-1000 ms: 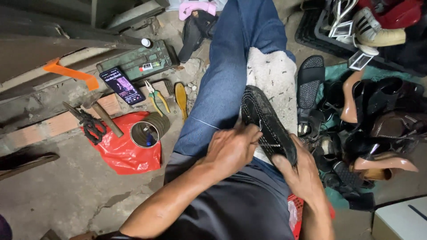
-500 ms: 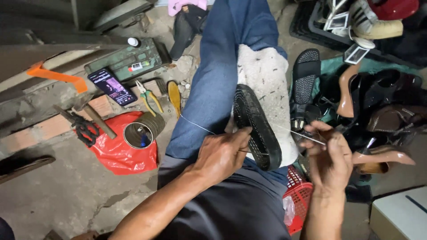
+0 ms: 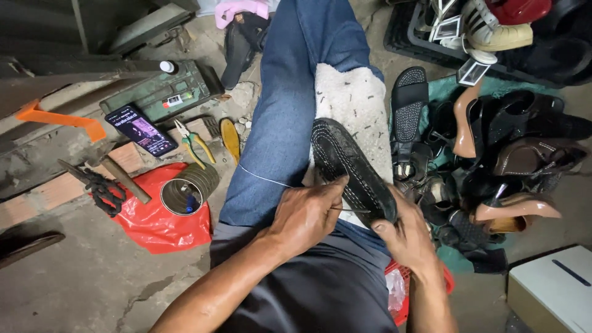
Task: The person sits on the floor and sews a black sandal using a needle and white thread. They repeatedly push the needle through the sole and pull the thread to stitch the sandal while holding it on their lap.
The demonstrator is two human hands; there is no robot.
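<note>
A black shoe (image 3: 348, 166) lies sole up on a white cloth (image 3: 351, 102) over my jeans-clad leg. My left hand (image 3: 305, 216) grips the shoe's near edge, thumb against the sole rim. A thin white thread (image 3: 262, 177) runs from it across my thigh. My right hand (image 3: 404, 237) holds the heel end from the right and pinches a thin needle (image 3: 351, 210) that points toward the left hand.
To the left sit a red plastic bag (image 3: 154, 225), a metal can (image 3: 185, 192), pliers (image 3: 192, 142), a phone (image 3: 140, 131), a hammer (image 3: 120, 179) and a green box (image 3: 163, 92). Several shoes and sandals (image 3: 493, 154) pile up on the right. A white box (image 3: 549, 290) stands near right.
My right hand has come back down from the right, where it had pulled the thread out, and now sits at the shoe's heel with the needle. The left hand kept its grip.
</note>
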